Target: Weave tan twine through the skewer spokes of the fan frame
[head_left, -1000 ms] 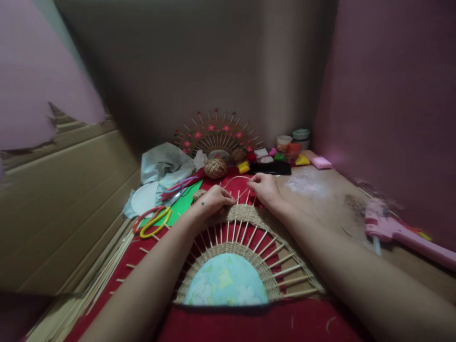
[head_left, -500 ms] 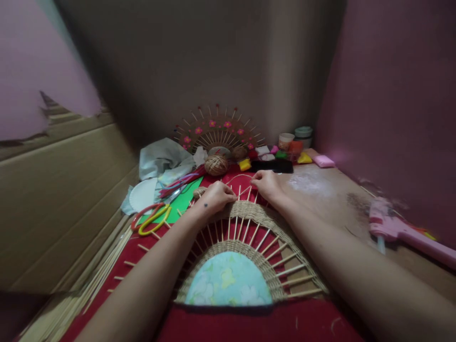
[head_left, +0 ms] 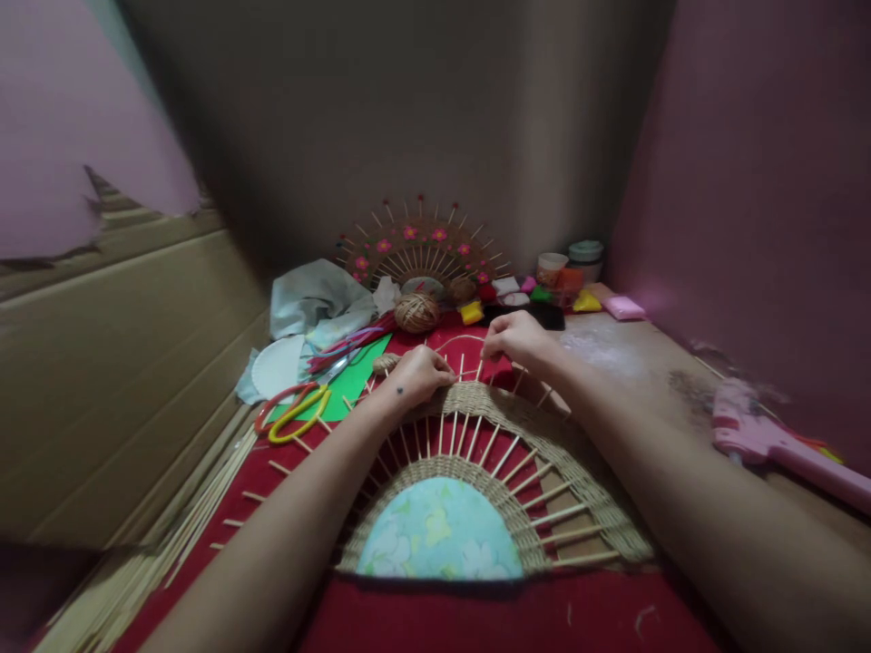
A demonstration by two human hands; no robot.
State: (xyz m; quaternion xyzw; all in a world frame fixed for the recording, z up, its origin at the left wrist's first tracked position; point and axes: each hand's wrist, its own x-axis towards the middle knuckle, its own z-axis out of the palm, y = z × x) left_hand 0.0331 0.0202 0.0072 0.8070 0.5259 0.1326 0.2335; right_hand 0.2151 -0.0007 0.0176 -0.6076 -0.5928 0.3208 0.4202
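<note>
A half-round woven fan frame (head_left: pixel 469 399) of thin sticks lies on the red cloth (head_left: pixel 578 617), with a light blue flowered half circle (head_left: pixel 442 535) at its base. At the outer woven band my left hand (head_left: pixel 422 374) is closed in a pinch on the twine, near the stick tips. My right hand (head_left: pixel 513 337) pinches the twine a little further right, beside an upright stick. Between the hands a thin loop of twine (head_left: pixel 463 339) arcs behind the sticks. A small roll of twine (head_left: pixel 386 364) sits left of my left hand.
Scissors (head_left: pixel 296 415) and green paper (head_left: pixel 354 385) lie at the left, near loose sticks (head_left: pixel 210 490). Behind are a twine ball (head_left: pixel 417 312), a flowered fan (head_left: pixel 422 245), a cup (head_left: pixel 551 268) and colored clay packets (head_left: pixel 586 302). A pink glue gun (head_left: pixel 755 435) lies at the right.
My right hand has risen slightly and shifted right beside a stick; the twine stretch between the hands has changed shape. My left hand stays pinched at the band. The view has shifted a little.
</note>
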